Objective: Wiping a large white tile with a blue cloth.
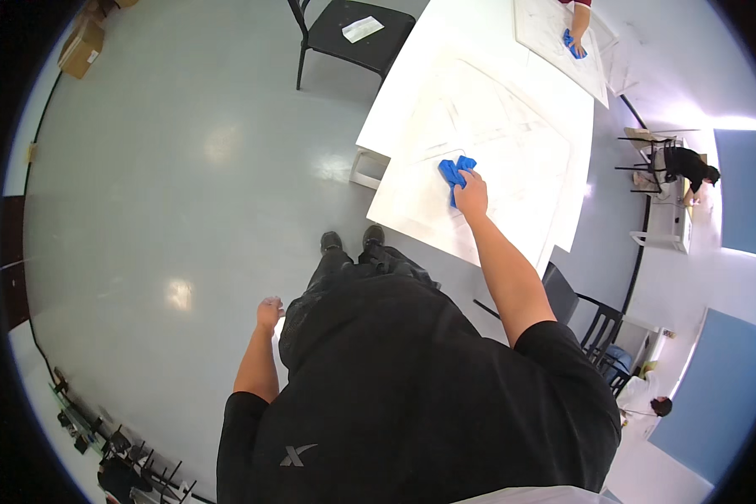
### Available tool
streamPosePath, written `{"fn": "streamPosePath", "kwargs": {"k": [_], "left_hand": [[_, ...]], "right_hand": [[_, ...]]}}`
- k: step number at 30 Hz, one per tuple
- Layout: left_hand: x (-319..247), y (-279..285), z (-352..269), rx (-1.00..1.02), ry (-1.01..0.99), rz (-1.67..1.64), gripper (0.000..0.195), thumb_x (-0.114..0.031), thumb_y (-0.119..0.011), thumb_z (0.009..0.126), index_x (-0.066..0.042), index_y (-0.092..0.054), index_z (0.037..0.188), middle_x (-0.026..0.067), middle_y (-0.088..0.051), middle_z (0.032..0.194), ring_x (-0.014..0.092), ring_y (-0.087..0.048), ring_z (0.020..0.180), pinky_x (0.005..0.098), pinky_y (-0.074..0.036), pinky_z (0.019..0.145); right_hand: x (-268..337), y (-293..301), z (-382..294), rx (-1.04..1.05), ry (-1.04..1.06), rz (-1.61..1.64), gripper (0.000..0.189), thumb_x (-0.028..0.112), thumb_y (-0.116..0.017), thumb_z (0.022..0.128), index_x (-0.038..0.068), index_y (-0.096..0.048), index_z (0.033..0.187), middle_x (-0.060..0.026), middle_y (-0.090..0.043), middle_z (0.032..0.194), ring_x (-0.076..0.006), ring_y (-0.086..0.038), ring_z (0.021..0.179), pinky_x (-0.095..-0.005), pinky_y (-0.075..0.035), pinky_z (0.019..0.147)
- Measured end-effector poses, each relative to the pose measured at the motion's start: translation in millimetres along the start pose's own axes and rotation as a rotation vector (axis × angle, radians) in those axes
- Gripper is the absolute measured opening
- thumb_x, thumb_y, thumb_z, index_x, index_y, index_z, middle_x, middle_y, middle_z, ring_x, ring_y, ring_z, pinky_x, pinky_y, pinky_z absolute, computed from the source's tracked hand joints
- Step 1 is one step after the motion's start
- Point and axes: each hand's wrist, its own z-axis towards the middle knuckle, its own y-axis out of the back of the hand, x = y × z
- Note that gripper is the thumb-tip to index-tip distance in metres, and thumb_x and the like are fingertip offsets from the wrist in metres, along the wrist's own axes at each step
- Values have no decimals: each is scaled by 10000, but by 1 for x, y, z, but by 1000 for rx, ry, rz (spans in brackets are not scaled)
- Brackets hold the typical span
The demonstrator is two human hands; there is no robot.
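Note:
My right hand (472, 193) presses a crumpled blue cloth (451, 174) onto a white board (516, 170) with faint grey streaks and smudges. The board lies flat over a white table (395, 104), its near corner reaching past the table toward my legs. Down at my left side hangs my left hand (269, 312), away from the table. Its fingers are partly curled, and no object shows in it; whether they are fully closed is too small to tell.
Across the table another person's hand (578, 48) holds a blue cloth (569, 39) on a second board (545, 28). A black chair (362, 31) with a paper sheet (362, 29) stands beside the table. More chairs (598, 324) are at right, where other people sit. A cardboard box (82, 49) lies far left.

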Motion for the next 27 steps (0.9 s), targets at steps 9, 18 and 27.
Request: {"fn": "streamPosePath", "kwargs": {"k": [9, 18, 27], "left_hand": [[11, 10, 32, 57, -13, -45, 330, -242, -571, 919, 24, -591, 1113, 99, -652, 929, 179, -632, 778, 288, -516, 664], [-18, 8, 33, 72, -40, -15, 312, -332, -544, 927, -60, -578, 1077, 61, -651, 960, 156, -608, 804, 290, -463, 640], [-23, -18, 9, -36, -45, -29, 307, -273, -570, 915, -20, -586, 1088, 64, -652, 896, 158, -619, 743, 263, -447, 561]], "right_hand": [[13, 9, -41, 56, -4, -69, 427, 133, -607, 768, 115, -623, 1194, -142, -521, 1334, -347, -500, 1175, -409, -412, 1014], [5, 14, -26, -24, -3, -51, 423, 97, -593, 770, 116, -629, 1191, -143, -527, 1322, -344, -493, 1180, -407, -414, 1014], [-57, 26, -31, 16, -18, -107, 420, 68, -586, 768, 119, -629, 1183, -116, -520, 1329, -323, -486, 1192, -396, -418, 1017]]}}
